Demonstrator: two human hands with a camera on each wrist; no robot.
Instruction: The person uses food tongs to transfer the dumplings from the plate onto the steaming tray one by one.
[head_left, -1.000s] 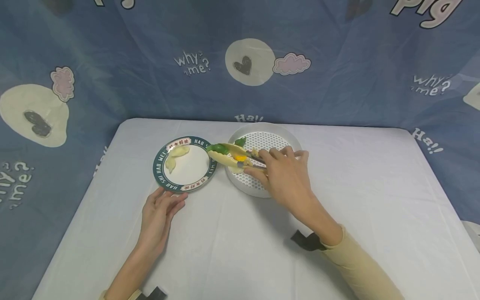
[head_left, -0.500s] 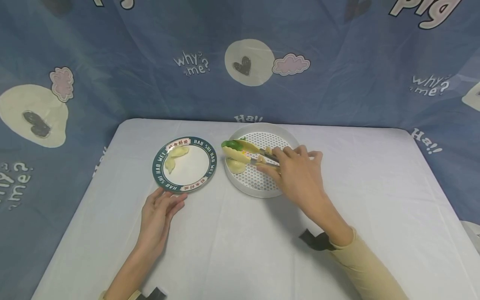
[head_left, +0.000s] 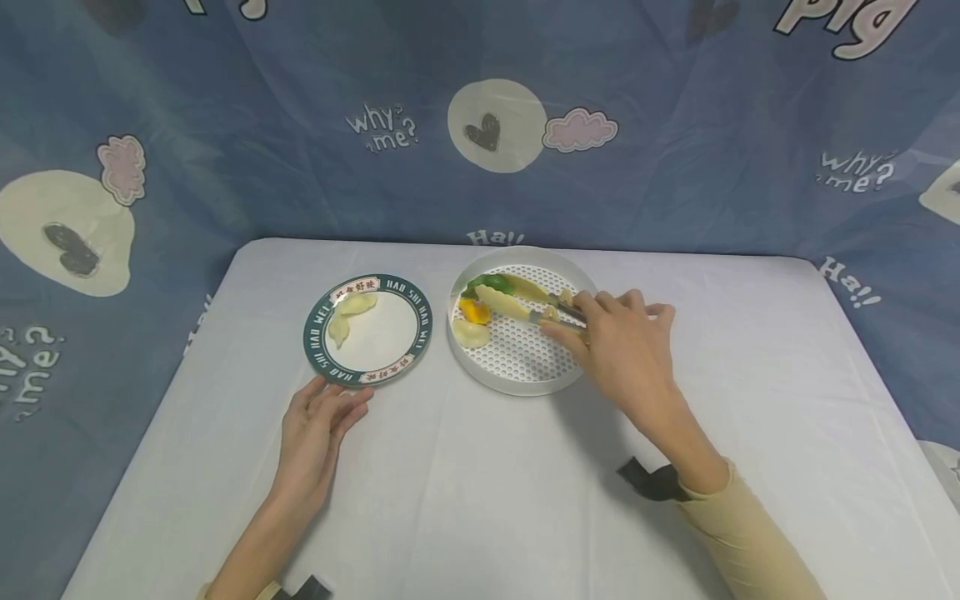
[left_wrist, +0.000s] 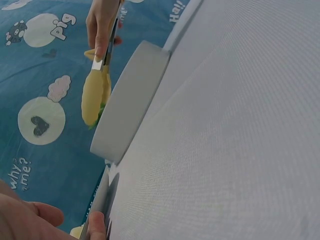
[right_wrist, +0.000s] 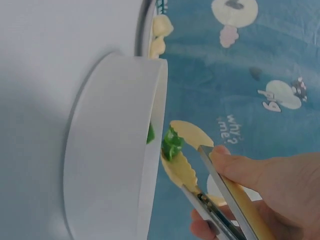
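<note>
My right hand [head_left: 626, 354] grips yellow-tipped metal tongs [head_left: 517, 300] over a round, white, perforated tray [head_left: 517, 387]. Between the tong tips is a green leafy-looking piece [right_wrist: 172, 144], at the tray's upper left in the head view. Below it in the tray lie a yellow-orange piece [head_left: 474, 311] and a pale dumpling-like piece [head_left: 471, 334]. At the near rim of a green-bordered white plate [head_left: 382, 333], my left hand [head_left: 318, 425] holds the edge with its fingers and thumb. Pale dumpling-like pieces [head_left: 348, 312] lie on the plate's left side.
A white cloth covers the table [head_left: 480, 483]. The tray's raised wall [left_wrist: 132, 100] stands just right of the plate. Behind the table hangs a blue printed cloth [head_left: 300, 167].
My right hand has drawn the tongs and green piece rightward from the plate's edge to over the tray, uncovering the yellow-orange and pale pieces. The left hand stays at the plate.
</note>
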